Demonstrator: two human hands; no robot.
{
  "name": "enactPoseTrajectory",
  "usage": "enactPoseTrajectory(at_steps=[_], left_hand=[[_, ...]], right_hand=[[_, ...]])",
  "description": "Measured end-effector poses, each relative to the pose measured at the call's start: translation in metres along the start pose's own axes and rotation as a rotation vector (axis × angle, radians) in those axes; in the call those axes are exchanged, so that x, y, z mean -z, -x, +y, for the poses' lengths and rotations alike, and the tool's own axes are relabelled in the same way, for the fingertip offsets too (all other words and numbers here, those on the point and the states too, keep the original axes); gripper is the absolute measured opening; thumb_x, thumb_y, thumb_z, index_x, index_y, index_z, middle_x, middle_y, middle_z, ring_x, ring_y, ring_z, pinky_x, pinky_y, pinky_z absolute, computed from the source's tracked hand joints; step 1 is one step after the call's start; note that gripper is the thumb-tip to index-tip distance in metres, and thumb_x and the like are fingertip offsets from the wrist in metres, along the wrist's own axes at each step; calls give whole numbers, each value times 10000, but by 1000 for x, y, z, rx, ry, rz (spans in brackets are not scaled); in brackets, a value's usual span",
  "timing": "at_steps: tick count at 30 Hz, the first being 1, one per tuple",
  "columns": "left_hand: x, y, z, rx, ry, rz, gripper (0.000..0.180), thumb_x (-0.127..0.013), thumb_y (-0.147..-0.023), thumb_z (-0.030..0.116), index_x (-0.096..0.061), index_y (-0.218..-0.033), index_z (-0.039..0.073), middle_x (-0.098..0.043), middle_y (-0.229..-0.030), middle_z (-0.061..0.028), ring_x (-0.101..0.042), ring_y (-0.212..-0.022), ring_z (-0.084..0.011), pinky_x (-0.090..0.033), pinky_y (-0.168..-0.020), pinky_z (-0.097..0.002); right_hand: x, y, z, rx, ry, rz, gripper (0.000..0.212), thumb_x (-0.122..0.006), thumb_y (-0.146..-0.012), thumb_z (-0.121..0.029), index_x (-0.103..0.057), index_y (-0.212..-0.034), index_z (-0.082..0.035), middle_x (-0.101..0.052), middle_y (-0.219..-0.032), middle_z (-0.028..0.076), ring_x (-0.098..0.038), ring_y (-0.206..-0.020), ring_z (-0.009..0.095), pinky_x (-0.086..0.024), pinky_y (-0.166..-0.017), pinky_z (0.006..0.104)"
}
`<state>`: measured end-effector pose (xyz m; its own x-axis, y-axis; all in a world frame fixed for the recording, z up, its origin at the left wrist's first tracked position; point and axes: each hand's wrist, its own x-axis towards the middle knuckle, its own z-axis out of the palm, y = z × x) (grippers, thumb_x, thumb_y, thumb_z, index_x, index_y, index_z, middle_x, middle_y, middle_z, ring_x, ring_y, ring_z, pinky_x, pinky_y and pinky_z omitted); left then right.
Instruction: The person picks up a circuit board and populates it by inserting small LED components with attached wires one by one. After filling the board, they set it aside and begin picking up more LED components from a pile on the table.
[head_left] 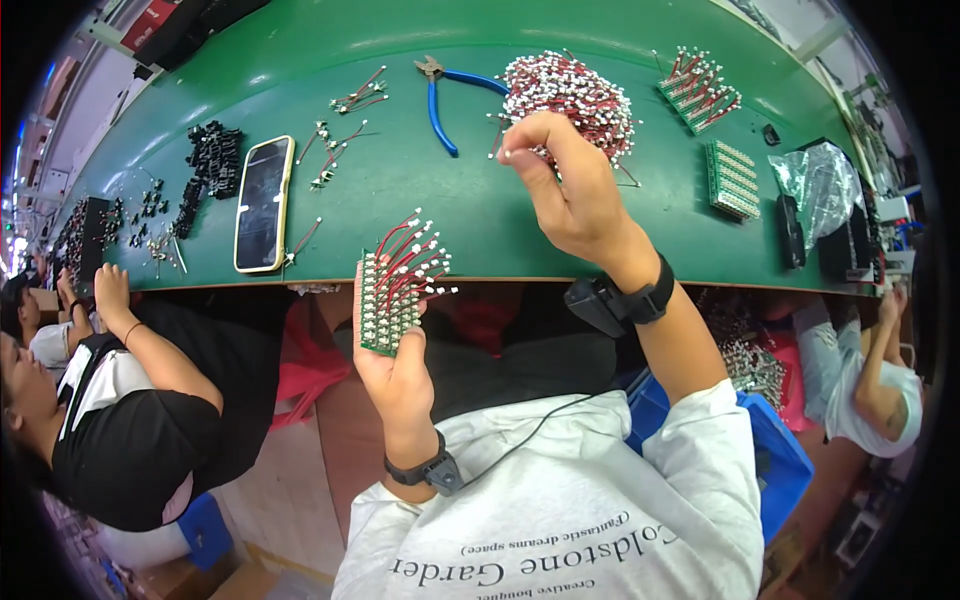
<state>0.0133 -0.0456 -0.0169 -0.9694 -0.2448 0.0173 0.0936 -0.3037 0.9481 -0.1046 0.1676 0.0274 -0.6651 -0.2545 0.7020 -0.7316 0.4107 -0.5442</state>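
Pliers (pixel 433 105) against wire heap (pixel 572 88) by right hand (pixel 578 190), phone (pixel 263 205) farther left

Illumination bright, diffuse; pale glare patches on table (pixel 395 190). Phone (pixel 262 208) and clear bag (pixel 818 185) show reflections. Below table edge: darker. Board (pixel 385 305) reasonably sharp. Fisheye: straight edges bow, rim softens, corners black.
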Motion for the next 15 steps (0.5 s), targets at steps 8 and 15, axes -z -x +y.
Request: enactPoseTrajectory(at_steps=[8, 15], left_hand=[[-2, -4, 6, 75, 125, 10, 675, -462, -777, -163, -384, -1441, -70, -616, -1214, -122, -641, -1003, -156, -510, -906, -272], [5, 2, -5, -33, 117, -100, 729, -599, -900, -53, -223, -1525, -43, -554, -1330, -126, -587, -1118, -151, -468, -994, -296]], right_hand=[[-17, 5, -62, -520, -689, -46, 113, -548, -972, -90, -553, -1066, -27, -508, -856, -26, -429, -692, 29, -363, -606, 189], [-57, 38, -103, -254, -342, -160, 122, -667, -807, 6, -612, -914, -14, -582, -812, 114, -600, -680, 266, -497, -600, 346]])
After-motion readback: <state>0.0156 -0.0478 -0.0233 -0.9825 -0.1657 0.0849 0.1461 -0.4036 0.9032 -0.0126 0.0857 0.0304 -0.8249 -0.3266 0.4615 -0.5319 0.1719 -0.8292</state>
